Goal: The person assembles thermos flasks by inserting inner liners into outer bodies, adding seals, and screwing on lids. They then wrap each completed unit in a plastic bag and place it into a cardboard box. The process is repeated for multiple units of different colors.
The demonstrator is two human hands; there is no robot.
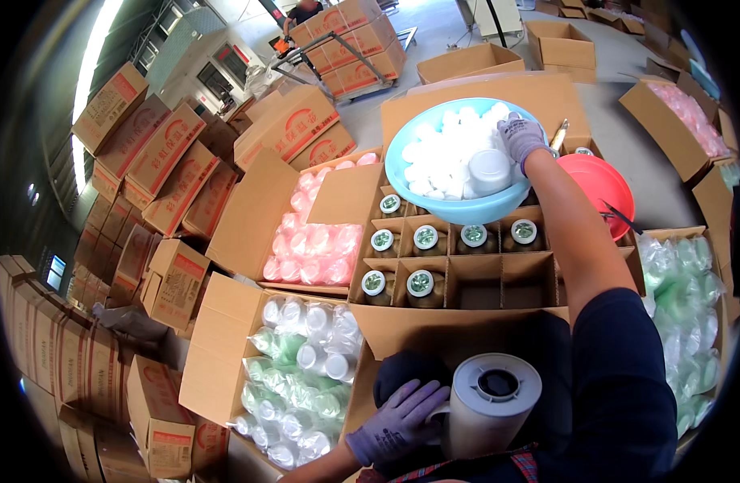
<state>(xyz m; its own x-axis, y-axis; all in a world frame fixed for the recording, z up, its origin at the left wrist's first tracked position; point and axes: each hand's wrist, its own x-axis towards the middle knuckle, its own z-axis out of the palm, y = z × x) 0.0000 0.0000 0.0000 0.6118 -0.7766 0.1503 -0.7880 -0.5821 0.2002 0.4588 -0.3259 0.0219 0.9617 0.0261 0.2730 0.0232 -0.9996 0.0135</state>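
Note:
My right hand, in a thin purple-grey glove, reaches over the right rim of a light-blue basin. The basin is filled with small white plastic pieces, and a larger white round lid lies on top. The hand's fingers curl down among the pieces; their tips are hidden. Low in front of me stands a white thermos jug with a dark round opening in its top. My left hand, gloved alike, closes at the jug's handle, its fingers slanting over it.
The basin rests on a divided carton holding several bottles with shiny tops. A red bowl with dark scissors stands at the right. Cartons of pink-wrapped items and bagged jugs flank it. A person is beside a loaded cart.

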